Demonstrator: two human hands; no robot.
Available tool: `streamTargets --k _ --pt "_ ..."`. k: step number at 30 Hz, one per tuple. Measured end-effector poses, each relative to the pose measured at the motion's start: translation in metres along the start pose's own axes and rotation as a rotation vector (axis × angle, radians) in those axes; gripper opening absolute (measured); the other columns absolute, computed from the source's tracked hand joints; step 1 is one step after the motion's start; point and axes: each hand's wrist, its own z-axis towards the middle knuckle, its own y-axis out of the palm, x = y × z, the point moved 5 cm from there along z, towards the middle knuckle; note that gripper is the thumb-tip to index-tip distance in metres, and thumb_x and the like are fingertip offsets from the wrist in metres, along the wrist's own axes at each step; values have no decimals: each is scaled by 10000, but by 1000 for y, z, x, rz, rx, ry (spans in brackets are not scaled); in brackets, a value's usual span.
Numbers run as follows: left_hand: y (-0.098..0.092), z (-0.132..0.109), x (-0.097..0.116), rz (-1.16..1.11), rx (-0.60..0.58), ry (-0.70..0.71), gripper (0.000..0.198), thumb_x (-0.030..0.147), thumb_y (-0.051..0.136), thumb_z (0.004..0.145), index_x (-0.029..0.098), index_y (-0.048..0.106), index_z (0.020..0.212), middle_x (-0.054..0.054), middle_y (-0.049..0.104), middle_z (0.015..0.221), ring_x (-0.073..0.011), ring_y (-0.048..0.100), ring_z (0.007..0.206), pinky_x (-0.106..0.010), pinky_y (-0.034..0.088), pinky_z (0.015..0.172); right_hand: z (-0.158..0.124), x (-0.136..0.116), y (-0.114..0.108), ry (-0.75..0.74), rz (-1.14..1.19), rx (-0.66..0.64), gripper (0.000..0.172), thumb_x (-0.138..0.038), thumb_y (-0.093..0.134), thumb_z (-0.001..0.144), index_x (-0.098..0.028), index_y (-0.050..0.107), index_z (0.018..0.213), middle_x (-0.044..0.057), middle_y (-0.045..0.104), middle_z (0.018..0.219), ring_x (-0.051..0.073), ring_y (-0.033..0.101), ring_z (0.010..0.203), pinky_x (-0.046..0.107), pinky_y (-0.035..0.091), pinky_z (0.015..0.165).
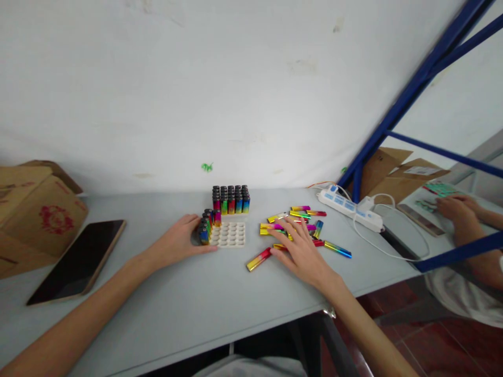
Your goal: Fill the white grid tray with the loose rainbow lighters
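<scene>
A white tray [232,235] with round holes lies on the grey table [188,309]. Several rainbow-coloured lighters [231,199] stand upright in rows along its far side and a few [207,224] at its left end. My left hand [178,242] rests against the tray's left end, fingers curled beside those lighters. My right hand [301,250] lies flat with fingers spread on a loose pile of lighters [293,222] right of the tray. One loose lighter [259,259] lies by its thumb.
A dark phone or tablet [78,260] lies at the left, beside cardboard boxes [35,212]. A white power strip [349,209] with cable sits at the right. Blue frame bars [408,94] rise beyond it. Another person's hand [456,208] works at the far right.
</scene>
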Motion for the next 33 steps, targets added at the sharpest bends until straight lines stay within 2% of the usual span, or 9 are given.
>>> streamTargets --k 5,10,13,17,21,23,26,30,33 --pt "3 -1 -1 6 -4 -2 844 960 845 700 230 805 1122 -167 814 1225 -441 770 1181 -598 645 1107 8 -36 7 -189 88 -64 326 -407 766 1154 -311 823 1460 131 682 1700 377 514 1687 729 401 1400" --pt "8 0 -7 11 4 -2 915 956 839 717 221 801 1260 -185 813 1352 -456 754 1311 -592 597 1215 21 -20 6 -180 253 -65 215 -375 731 1181 -276 856 1326 110 849 1408 304 727 1450 618 481 1355" --pt "8 0 -6 14 10 5 885 939 846 729 229 806 1256 -177 823 1339 -450 765 1294 -575 606 1203 41 -10 -5 -123 430 -24 295 -425 656 1217 -250 848 1357 106 884 1234 270 818 1150 483 611 1164" --pt "6 -1 -2 7 7 14 849 933 850 732 227 808 1202 -169 832 1285 -438 789 1228 -544 637 1150 81 -1 -10 53 725 68 370 -530 662 1187 -238 878 1258 96 870 1134 249 775 963 369 602 882" --pt "6 0 -1 -14 29 28 814 905 870 727 234 812 1185 -161 837 1260 -435 791 1212 -547 642 1128 118 5 7 290 1051 101 488 -676 869 960 -222 831 1135 2 731 830 178 594 702 303 468 659" --pt "6 0 -1 -4 34 25 788 898 866 734 234 813 1155 -162 834 1229 -433 790 1190 -546 646 1101 133 4 14 342 1164 108 537 -741 879 903 -221 774 987 -30 638 743 164 549 686 293 456 657" --pt "7 -1 2 4 17 43 732 877 866 758 240 806 1111 -161 826 1214 -429 784 1187 -541 639 1096 150 0 22 364 1238 122 620 -846 774 935 -240 663 862 -8 656 797 179 615 777 301 535 730" --pt "9 -4 12 30 -11 87 681 880 872 781 258 781 1043 -140 812 1128 -413 777 1104 -544 645 1041 154 -13 34 336 1368 57 636 -892 702 956 -265 602 980 -31 663 807 167 649 715 304 573 701" --pt "10 -6 14 36 -19 89 669 873 864 805 260 787 1061 -143 809 1134 -418 769 1117 -555 638 1050 147 -21 40 347 1455 -9 621 -867 734 955 -277 596 1091 -108 507 702 123 470 544 255 456 547"
